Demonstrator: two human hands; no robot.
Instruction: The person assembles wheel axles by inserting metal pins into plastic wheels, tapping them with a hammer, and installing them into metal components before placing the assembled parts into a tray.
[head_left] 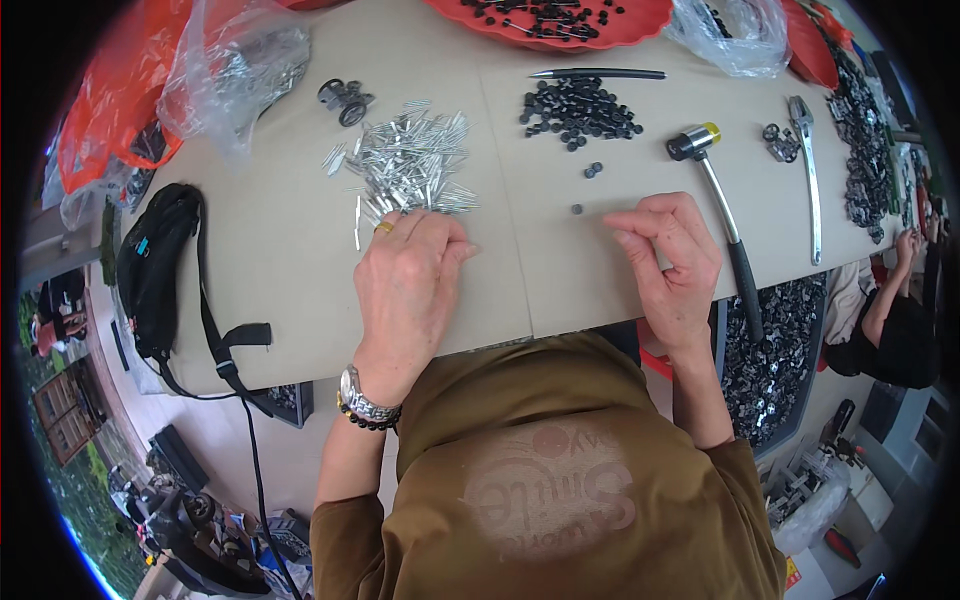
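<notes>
My left hand [408, 275] rests at the near edge of a heap of silver metal pins [415, 150]. Its fingers are curled down at the pins, and their tips are hidden under the hand. My right hand [675, 260] is above the table with thumb and forefinger drawn together in a pinch. Whatever is between these fingertips is too small to make out. Just left of them lies a single small black cap [577, 209]. Two more black caps [593, 170] lie farther off, in front of a pile of black caps [580, 108].
Right of my right hand lies a mallet [718, 185], with an adjustable wrench [806, 170] beyond. A pen [598, 73] and a red tray [560, 42] of pinned caps lie at the back. A black bag [160, 270] is left; a black wheeled part [346, 101] stands behind the pins.
</notes>
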